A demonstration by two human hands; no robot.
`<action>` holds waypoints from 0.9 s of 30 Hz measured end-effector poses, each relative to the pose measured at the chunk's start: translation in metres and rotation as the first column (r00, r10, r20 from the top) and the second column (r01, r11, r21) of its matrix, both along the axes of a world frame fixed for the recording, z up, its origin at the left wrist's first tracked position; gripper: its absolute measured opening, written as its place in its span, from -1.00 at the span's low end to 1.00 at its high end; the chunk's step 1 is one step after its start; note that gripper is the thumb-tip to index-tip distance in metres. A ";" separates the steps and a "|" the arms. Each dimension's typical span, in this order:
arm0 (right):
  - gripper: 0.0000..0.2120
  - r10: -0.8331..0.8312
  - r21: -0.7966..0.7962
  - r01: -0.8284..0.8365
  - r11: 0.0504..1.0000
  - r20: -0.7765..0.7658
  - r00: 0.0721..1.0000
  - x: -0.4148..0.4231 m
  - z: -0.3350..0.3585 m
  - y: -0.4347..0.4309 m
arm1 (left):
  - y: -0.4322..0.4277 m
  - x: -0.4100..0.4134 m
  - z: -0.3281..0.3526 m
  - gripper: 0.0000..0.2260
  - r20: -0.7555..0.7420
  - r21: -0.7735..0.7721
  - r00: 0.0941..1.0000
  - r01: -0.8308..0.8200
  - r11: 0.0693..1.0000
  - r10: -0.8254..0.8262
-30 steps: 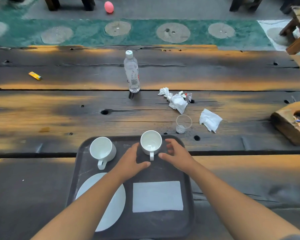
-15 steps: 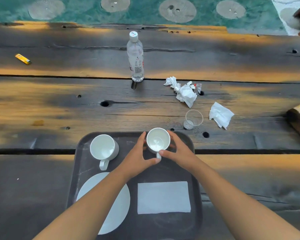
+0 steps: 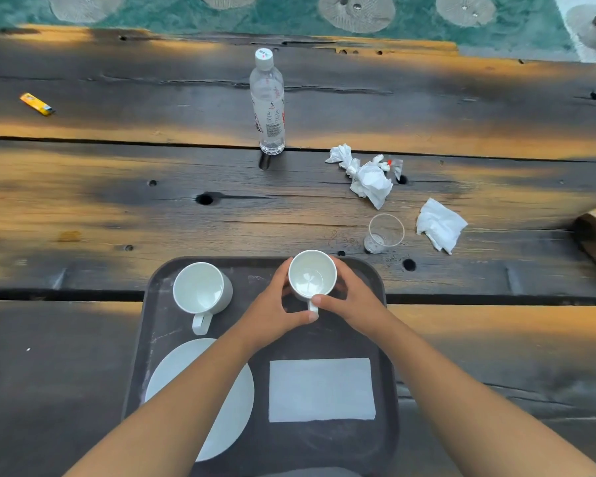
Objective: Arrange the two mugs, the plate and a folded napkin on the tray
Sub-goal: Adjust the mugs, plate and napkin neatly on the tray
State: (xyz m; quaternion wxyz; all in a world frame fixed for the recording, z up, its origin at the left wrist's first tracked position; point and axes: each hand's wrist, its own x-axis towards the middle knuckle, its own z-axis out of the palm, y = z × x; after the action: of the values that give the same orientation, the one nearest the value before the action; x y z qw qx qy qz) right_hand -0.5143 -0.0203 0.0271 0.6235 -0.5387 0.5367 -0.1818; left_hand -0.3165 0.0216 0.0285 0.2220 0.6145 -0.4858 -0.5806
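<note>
Reaching forward with both forearms over the dark rectangular plastic tray (image 3: 379,339), the left hand (image 3: 272,313) and right hand (image 3: 353,301) cup a white ceramic mug (image 3: 312,275) at its far edge, fingers curled around its sides, thumbs at its handle.

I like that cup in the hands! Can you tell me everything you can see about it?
The held mug is plain white, glossy like ceramic, and empty. It stands upright at the far end of the dark tray, its handle pointing toward the person. The left hand and right hand cup its sides, thumbs meeting at the handle.
</note>
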 end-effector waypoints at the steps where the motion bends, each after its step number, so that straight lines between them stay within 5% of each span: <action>1: -0.28 0.001 -0.001 -0.001 1.000 0.003 1.000 0.000 0.000 0.000 | 0.001 -0.001 0.001 -0.12 -0.003 0.000 1.000 -0.003 1.000 0.003; 27: -0.29 0.009 0.016 -0.009 1.000 -0.002 1.000 -0.010 0.004 0.017 | 0.020 -0.013 0.002 -0.11 -0.026 0.024 1.000 -0.016 1.000 0.016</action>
State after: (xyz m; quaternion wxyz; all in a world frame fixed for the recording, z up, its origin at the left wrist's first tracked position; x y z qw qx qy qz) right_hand -0.5247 -0.0036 0.0309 0.6281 -0.5363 0.5362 -0.1741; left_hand -0.3294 0.0417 0.0306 0.2259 0.6132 -0.4710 -0.5925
